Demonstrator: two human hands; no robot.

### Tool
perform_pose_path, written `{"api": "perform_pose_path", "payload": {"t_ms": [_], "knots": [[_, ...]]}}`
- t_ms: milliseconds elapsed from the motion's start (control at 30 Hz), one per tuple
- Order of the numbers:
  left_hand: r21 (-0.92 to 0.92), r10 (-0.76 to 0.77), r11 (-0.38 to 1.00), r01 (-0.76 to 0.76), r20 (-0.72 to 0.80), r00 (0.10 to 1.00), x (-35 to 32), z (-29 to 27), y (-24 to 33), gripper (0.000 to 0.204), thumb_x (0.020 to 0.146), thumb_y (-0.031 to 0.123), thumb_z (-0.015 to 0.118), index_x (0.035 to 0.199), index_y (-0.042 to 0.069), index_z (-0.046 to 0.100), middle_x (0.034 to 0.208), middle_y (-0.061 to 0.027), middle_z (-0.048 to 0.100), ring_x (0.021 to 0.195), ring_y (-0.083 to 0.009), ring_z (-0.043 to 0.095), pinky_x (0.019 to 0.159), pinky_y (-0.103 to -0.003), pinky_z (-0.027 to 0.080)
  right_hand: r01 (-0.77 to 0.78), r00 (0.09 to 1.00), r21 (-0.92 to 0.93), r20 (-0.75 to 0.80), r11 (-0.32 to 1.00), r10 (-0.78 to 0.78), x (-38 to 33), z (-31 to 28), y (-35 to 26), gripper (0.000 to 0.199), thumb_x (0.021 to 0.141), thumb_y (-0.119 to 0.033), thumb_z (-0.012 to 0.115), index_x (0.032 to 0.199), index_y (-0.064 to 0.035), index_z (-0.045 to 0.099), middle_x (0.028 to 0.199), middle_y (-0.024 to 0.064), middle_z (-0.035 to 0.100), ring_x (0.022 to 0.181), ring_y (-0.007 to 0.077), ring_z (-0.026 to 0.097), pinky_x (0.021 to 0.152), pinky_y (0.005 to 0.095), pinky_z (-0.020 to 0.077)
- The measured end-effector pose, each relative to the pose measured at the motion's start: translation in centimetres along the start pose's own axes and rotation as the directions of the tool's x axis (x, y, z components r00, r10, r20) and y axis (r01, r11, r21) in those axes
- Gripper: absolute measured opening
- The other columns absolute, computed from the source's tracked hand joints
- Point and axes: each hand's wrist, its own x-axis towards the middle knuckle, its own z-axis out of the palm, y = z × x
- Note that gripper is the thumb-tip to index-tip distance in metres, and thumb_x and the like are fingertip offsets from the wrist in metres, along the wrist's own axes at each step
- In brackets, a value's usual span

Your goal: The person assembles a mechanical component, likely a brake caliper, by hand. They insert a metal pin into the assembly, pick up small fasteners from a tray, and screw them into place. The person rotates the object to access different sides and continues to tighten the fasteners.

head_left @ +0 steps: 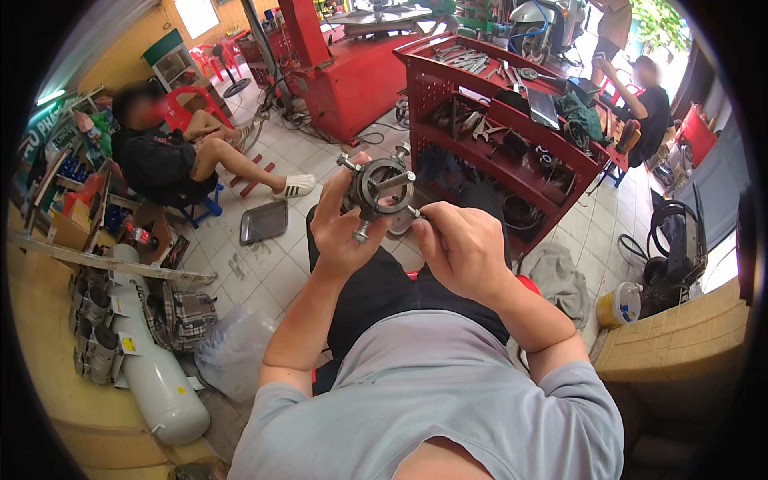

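Note:
A dark metal ring with bolts (366, 189) is held up above my lap. Several bolts stick out around its rim, and a thick metal rod stands in its middle. My left hand (346, 232) is wrapped round the ring's left and lower side, fingers behind it. With thumb and forefinger, my right hand (466, 246) pinches the end of the bolt (415, 214) at the ring's lower right. The other bolts point up, to the upper left and downward. Part of the ring's back is hidden by my left fingers.
A red tool cart (500, 112) with wrenches stands ahead on the right. On the tiled floor lies a metal tray (264, 222). One person (172, 152) sits at left, another (652, 112) at far right. A grey cylinder tank (156, 368) and plastic bag (238, 352) lie at left.

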Motion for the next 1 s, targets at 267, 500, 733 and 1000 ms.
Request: {"api": "perform_pose_path", "payload": {"t_ms": [267,500,733,1000], "knots": [[-0.004,-0.006,1.0,0.006,0.001,1.0,-0.2,0.1,-0.1,0.022,0.061,0.007,0.078,0.082,0.004,0.07,0.123,-0.026,0.055,0.105,-0.0374,0.06,0.086,-0.04,0.05,-0.034,0.999,0.014,-0.002,0.999,0.035,-0.1,0.1,0.2,0.012,0.082,-0.014,0.065,0.079,-0.0063,0.057,0.057,0.0049,0.053,0.047,0.0226,0.053,0.044,0.0329,0.039],[0.022,0.0,1.0,0.0,0.0,1.0,0.1,0.0,-0.1,0.022,0.061,0.007,0.078,0.082,0.004,0.071,0.124,-0.0248,0.055,0.104,-0.0372,0.06,0.085,-0.039,0.05,-0.033,0.999,-0.011,-0.001,0.999,0.033,-0.3,-0.2,0.3,0.02,0.081,-0.018,0.069,0.09,-0.0065,0.056,0.056,0.0033,0.053,0.046,0.0195,0.054,0.044,0.0305,0.0383],[0.016,0.004,1.0,-0.005,0.026,1.0,0.2,-0.2,0.1,0.021,0.061,0.007,0.077,0.082,0.003,0.071,0.123,-0.0246,0.055,0.104,-0.037,0.06,0.084,-0.039,0.05,-0.077,0.997,-0.019,0.001,0.997,0.077,-0.1,-0.4,-0.1,0.022,0.081,-0.02,0.07,0.092,-0.0063,0.056,0.057,0.003,0.054,0.047,0.019,0.055,0.045,0.0301,0.0389],[0.02,0.0,1.0,-0.001,0.024,1.0,0.1,-0.1,0.1,0.02,0.061,0.007,0.077,0.079,0.002,0.07,0.122,-0.0252,0.055,0.104,-0.037,0.06,0.084,-0.039,0.051,-0.08,0.997,0.001,0.01,0.997,0.08,0.1,-0.6,-0.4,0.022,0.08,-0.02,0.07,0.091,-0.0061,0.057,0.059,0.0031,0.055,0.049,0.0189,0.056,0.046,0.0304,0.0395]]}}
